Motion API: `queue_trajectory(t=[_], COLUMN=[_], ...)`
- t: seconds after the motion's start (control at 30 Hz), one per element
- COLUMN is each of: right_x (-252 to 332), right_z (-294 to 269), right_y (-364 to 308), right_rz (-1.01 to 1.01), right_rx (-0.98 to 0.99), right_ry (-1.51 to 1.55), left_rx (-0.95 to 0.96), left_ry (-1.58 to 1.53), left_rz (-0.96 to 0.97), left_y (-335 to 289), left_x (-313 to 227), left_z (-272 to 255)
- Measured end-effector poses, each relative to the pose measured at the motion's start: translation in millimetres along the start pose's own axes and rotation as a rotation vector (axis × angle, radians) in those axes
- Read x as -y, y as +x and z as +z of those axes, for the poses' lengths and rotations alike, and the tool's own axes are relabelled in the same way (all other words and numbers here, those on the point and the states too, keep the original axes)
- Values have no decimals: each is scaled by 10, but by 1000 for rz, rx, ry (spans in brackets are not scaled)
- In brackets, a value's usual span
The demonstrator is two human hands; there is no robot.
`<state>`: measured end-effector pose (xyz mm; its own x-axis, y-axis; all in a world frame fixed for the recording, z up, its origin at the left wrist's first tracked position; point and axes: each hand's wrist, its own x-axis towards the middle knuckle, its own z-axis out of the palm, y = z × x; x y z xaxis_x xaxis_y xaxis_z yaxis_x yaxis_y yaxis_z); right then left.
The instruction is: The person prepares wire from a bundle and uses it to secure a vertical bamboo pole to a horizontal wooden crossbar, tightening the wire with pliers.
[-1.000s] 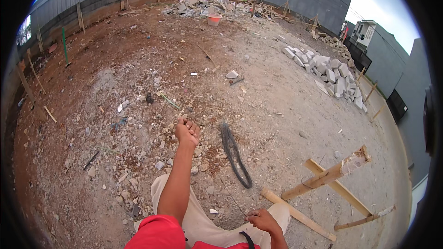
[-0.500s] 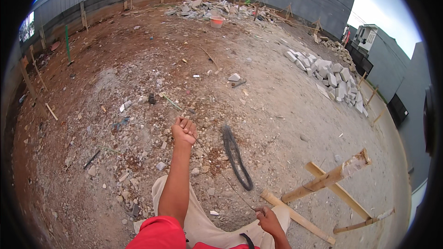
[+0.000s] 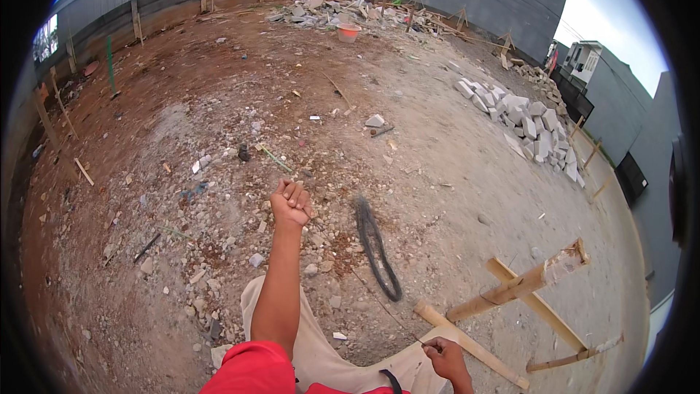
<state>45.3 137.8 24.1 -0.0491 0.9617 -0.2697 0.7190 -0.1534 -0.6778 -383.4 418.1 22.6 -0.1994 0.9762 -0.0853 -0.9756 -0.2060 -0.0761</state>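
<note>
A thin dark wire (image 3: 380, 302) runs slantwise between my two hands over my knees. One end goes into my closed left hand (image 3: 291, 203), a fist held out over the gravel. Its other end is pinched in the fingers of my right hand (image 3: 446, 359), low by my right knee. Between the hands the wire looks nearly straight. A long looped bundle of dark wire (image 3: 378, 254) lies on the ground to the right of my left hand, touched by neither hand.
Beside my right hand stands a frame of bamboo and wood (image 3: 510, 293), with a plank (image 3: 477, 354) at its foot. Pale blocks (image 3: 536, 128) lie heaped at right. An orange and white bucket (image 3: 348, 33) stands near far rubble (image 3: 321, 11). Stones litter the ground.
My right hand has moved a little right and down or outward, still pinching the wire. My left fist keeps nearly the same place. The view has shifted slightly.
</note>
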Motion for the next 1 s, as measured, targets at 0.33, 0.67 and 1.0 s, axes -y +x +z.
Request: queue_trajectory(t=[0.33, 0.67, 1.0], right_x=[-254, 5, -231], right_z=[-631, -758, -776], right_y=[-294, -817, -1019], right_rz=[-215, -171, -164], right_rx=[158, 631, 145], right_ry=[1360, 854, -354], left_rx=[-22, -62, -133], left_ry=[-70, -38, 79], left_rz=[-31, 19, 141], left_y=[56, 115, 94], left_x=[0, -135, -85], left_z=[-32, -63, -43])
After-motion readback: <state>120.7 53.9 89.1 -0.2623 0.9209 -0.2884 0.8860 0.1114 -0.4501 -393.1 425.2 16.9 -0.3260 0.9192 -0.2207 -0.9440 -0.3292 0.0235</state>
